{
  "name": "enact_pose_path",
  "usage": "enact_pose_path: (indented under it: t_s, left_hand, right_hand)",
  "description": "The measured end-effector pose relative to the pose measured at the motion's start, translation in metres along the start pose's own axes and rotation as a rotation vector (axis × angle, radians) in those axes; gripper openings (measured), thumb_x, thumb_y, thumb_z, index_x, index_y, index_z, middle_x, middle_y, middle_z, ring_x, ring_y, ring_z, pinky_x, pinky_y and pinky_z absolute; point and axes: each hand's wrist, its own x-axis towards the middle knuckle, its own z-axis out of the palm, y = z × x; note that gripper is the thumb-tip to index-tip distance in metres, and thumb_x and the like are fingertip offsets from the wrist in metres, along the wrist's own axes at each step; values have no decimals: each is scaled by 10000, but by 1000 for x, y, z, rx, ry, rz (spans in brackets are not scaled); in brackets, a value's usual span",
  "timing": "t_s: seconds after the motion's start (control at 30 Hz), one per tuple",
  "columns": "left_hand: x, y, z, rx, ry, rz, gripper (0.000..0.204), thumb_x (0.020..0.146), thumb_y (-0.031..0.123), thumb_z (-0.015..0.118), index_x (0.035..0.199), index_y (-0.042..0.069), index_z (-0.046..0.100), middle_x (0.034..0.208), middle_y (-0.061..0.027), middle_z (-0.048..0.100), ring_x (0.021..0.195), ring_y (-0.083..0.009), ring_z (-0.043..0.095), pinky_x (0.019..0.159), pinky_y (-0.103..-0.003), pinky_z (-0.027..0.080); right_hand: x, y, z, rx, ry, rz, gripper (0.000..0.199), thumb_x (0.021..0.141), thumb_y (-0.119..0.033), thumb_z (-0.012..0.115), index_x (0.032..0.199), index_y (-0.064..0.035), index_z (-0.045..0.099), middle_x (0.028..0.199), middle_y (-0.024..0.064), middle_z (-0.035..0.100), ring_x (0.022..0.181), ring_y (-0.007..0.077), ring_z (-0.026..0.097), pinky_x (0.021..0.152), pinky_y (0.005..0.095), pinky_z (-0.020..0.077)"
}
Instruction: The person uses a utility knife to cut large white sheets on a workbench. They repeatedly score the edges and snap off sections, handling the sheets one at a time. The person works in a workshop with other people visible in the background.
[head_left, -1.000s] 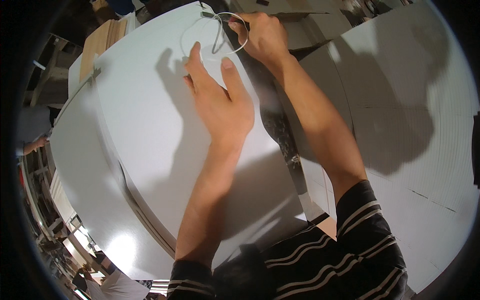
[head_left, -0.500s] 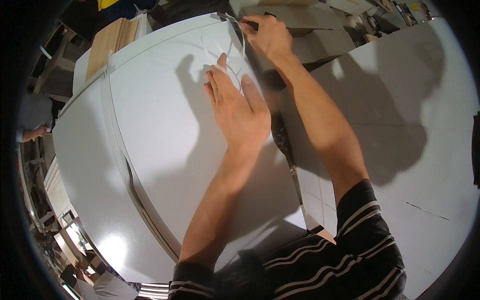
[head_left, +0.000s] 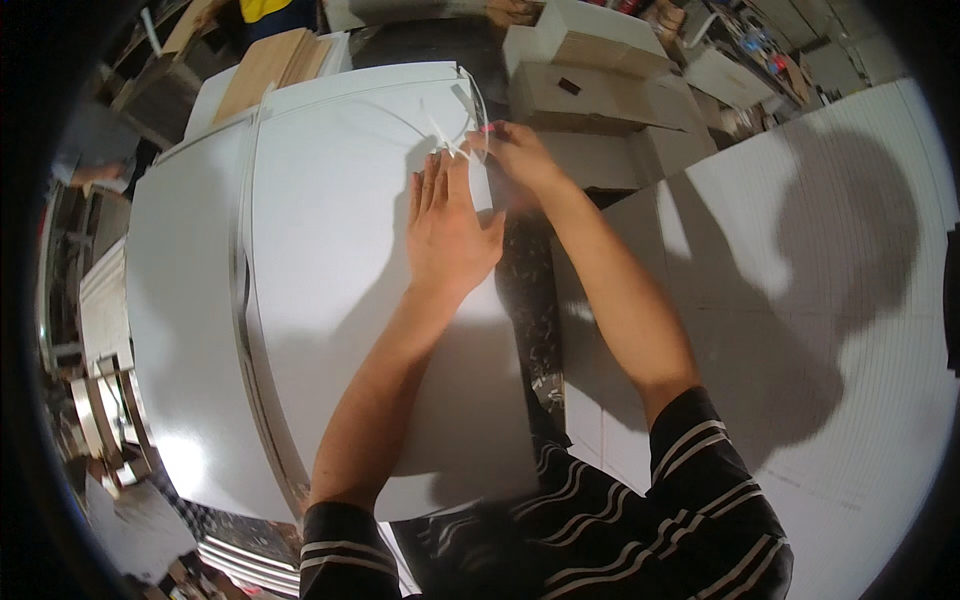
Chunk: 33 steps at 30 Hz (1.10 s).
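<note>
A large white panel (head_left: 330,260) lies in front of me. My left hand (head_left: 448,225) rests palm down near its right edge, fingers stretched toward the far end. Beyond my left fingertips, a thin white strip (head_left: 433,122) curls in loops over the panel's far right corner. My right hand (head_left: 515,155) is at that same edge, its fingers pinched close to the strip. Something small and reddish (head_left: 488,128) shows at the right fingertips; its kind is too small to tell. Whether the strip itself is between those fingers is unclear.
Another white panel (head_left: 185,300) lies to the left, across a narrow gap. Wooden boards (head_left: 265,75) stand beyond. Open cardboard boxes (head_left: 610,95) sit at the far right, and a wide white board (head_left: 690,300) lies right. Another person's hand (head_left: 95,173) shows at far left.
My right hand has come nearer along the panel's edge, closer to my left hand. My left hand has turned from a raised, tilted pose to lying flat. The whole view has shifted.
</note>
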Motion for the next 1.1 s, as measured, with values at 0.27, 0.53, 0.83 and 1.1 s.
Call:
enact_pose_path:
  t_s: [0.27, 0.53, 0.83, 1.1]
  left_hand:
    - [-43, 17, -28, 97, -158, 27, 800, 809, 132, 807, 1524, 86, 451, 1542, -224, 514, 1494, -394, 417, 1273, -515, 275]
    - [-49, -15, -50, -552, 83, -264, 227, 880, 90, 760, 1086, 27, 688, 1237, -178, 731, 1298, -351, 623, 1166, -453, 409]
    - [26, -47, -12, 44, 296, -111, 216, 854, 96, 736, 1065, 55, 739, 1202, -140, 748, 1235, -387, 650, 1118, -474, 456]
    - [25, -42, -18, 6, 276, -209, 182, 860, 90, 730, 1035, 43, 747, 1229, -157, 742, 1293, -399, 617, 1136, -490, 449]
  right_hand:
    - [-44, 21, -13, -92, -103, -90, 299, 996, -266, 725, 1121, 4, 690, 937, 43, 676, 781, 101, 578, 679, 299, 480]
    - [-71, 18, -132, 46, -304, 233, 299, 1023, -149, 623, 1301, -38, 625, 1062, 67, 721, 847, 129, 646, 735, 302, 548]
    - [-4, -83, -108, -670, -486, -82, 428, 1034, -130, 590, 1443, -46, 499, 1063, 124, 745, 697, 164, 685, 604, 333, 575]
    - [13, -139, -66, -1405, -720, -351, 415, 1004, -163, 627, 1381, 11, 613, 987, 143, 726, 620, 159, 663, 563, 311, 542]
